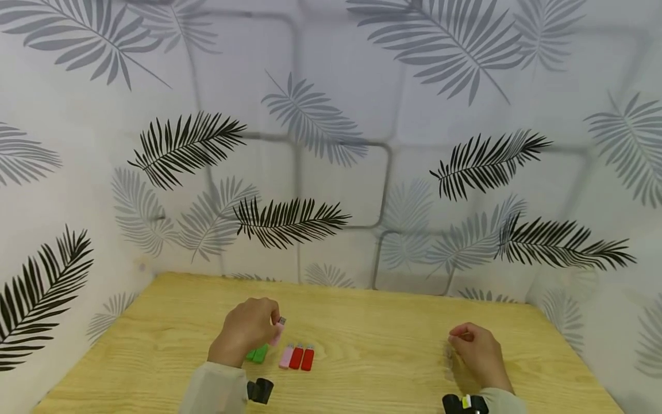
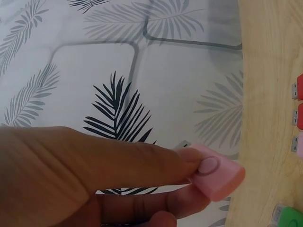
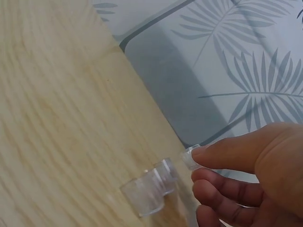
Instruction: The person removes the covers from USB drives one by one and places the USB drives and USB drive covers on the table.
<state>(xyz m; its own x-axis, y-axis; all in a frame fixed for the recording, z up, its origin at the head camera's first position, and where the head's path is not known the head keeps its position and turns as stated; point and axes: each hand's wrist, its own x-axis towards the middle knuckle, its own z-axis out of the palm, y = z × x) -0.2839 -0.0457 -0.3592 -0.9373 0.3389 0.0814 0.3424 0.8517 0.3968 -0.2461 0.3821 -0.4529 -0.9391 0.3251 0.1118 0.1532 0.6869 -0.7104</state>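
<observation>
A pink USB flash drive (image 2: 218,176) is pinched between the thumb and fingers of my left hand (image 1: 247,329), above the table, with its metal plug bare. On the table beside that hand lie another pink USB flash drive (image 1: 286,357), two red USB flash drives (image 1: 307,359) in a row with it, and green USB flash drives (image 1: 260,354) partly hidden by the hand. To the right, my right hand (image 1: 480,352) pinches a small clear cap (image 3: 190,157) between thumb and forefinger. Several clear caps (image 3: 144,194) lie on the table just beside it.
The wooden table (image 1: 372,345) has its back edge against a pale curtain (image 1: 341,184) with leaf prints, which also rises at both sides. Wrist cameras (image 1: 260,391) are strapped on both wrists.
</observation>
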